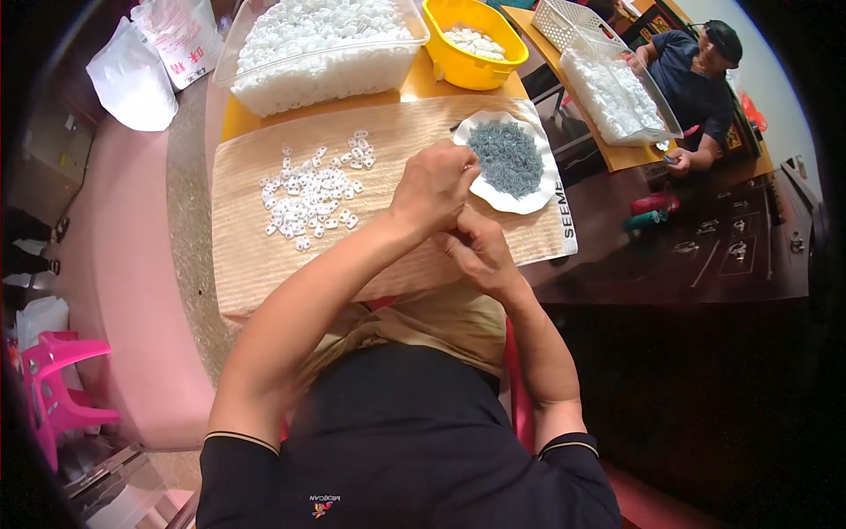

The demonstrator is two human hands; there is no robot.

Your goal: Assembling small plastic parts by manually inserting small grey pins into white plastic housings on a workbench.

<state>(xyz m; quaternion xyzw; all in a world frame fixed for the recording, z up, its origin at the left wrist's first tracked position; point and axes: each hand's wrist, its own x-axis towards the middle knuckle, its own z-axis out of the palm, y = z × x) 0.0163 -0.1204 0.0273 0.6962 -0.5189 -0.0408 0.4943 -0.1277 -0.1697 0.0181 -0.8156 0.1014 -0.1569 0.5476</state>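
Note:
My left hand (434,188) is closed, fingertips pinched together by the near left rim of a white scalloped plate (548,187). Just below it and slightly right, my right hand (481,254) is curled, its fingers drawn in close to the left hand. Whatever either hand grips is hidden by the fingers. A heap of thin grey screw-like pieces (506,159) fills the plate. To the left of my hands, small white plastic pieces with dark holes (308,198) lie scattered on a tan striped mat (256,273).
Behind the mat stand a clear tub (322,79) of white pieces and a yellow basin (471,74). At far right, a person (701,97) works beside another white-filled tub (656,141). A pink stool (62,388) and white bags (137,79) are at left.

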